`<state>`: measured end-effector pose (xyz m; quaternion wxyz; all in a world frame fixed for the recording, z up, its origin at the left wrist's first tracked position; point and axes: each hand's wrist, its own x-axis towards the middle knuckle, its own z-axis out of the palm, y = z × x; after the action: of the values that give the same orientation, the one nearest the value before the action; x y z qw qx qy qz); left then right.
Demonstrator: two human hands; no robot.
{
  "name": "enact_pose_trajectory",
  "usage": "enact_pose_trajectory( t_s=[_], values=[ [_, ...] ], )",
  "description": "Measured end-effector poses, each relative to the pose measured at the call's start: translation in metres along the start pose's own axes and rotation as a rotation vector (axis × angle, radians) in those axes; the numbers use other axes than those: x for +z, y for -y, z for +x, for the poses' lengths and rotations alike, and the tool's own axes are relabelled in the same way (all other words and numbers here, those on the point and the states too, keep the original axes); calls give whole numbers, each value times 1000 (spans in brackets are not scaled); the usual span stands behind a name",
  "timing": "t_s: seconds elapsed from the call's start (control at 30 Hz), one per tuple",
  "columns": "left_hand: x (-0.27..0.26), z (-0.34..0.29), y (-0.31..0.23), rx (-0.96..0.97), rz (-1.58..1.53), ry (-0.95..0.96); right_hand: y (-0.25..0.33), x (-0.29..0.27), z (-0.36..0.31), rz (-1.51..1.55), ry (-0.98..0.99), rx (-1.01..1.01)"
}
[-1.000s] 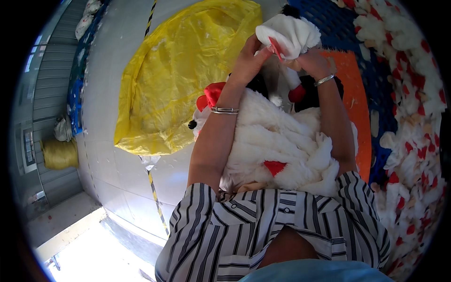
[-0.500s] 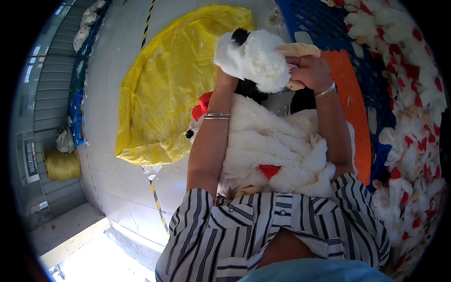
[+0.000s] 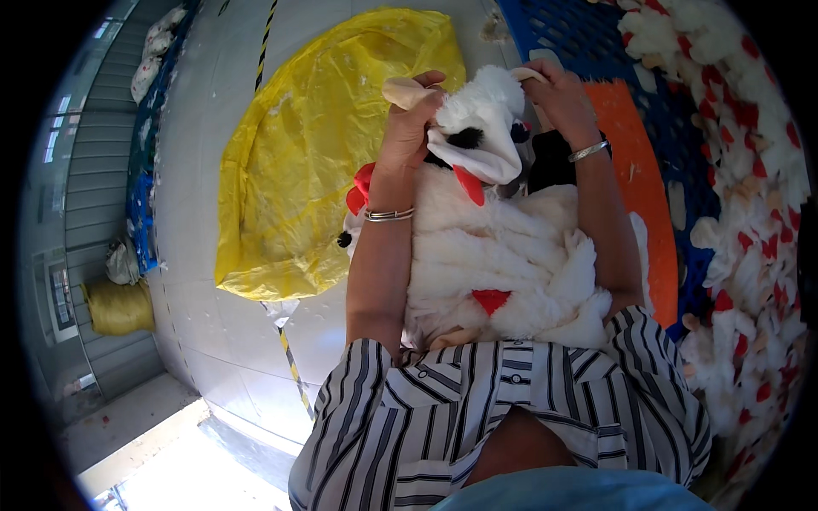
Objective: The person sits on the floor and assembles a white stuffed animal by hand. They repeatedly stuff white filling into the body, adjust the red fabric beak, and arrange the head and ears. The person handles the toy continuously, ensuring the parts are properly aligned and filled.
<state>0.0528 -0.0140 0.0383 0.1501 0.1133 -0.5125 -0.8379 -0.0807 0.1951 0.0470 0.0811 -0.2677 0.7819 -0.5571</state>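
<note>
A plush animal skin with a white fluffy top, black eye patches, beige ears and a red tongue-like tip hangs between my hands. My left hand is closed at the beige ear on its left side. The other ear is pinched between the fingers of my right hand. Below, a heap of white plush skins lies across my lap, with a red piece showing on it. Another red piece pokes out beside my left forearm.
A yellow plastic sack lies spread on the grey floor to the left. At right are an orange sheet, a blue slatted pallet and a large pile of white and red plush pieces.
The plush skin has been turned, so its black eye patches and red tip now show toward me. My hands have moved apart, one at each ear.
</note>
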Motion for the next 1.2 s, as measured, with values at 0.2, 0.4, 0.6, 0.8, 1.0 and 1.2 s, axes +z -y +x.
enact_pose_trajectory(
  t_s=[0.2,0.4,0.6,0.8,1.0,1.2],
  values=[
    [-8,4,-26,231,-110,-314,-37,-26,17,514,-338,2],
    [-19,2,-30,237,-21,-253,-45,-39,20,703,-295,-58],
    [-12,1,-27,265,28,-338,-51,-52,19,943,-248,-30],
    [-55,17,-3,301,338,-441,-41,-57,18,878,-315,-1],
    [17,4,-9,896,1181,-214,-2,-40,24,584,161,-211],
    [20,8,13,71,983,140,72,-28,16,847,-38,-89]
  ],
)
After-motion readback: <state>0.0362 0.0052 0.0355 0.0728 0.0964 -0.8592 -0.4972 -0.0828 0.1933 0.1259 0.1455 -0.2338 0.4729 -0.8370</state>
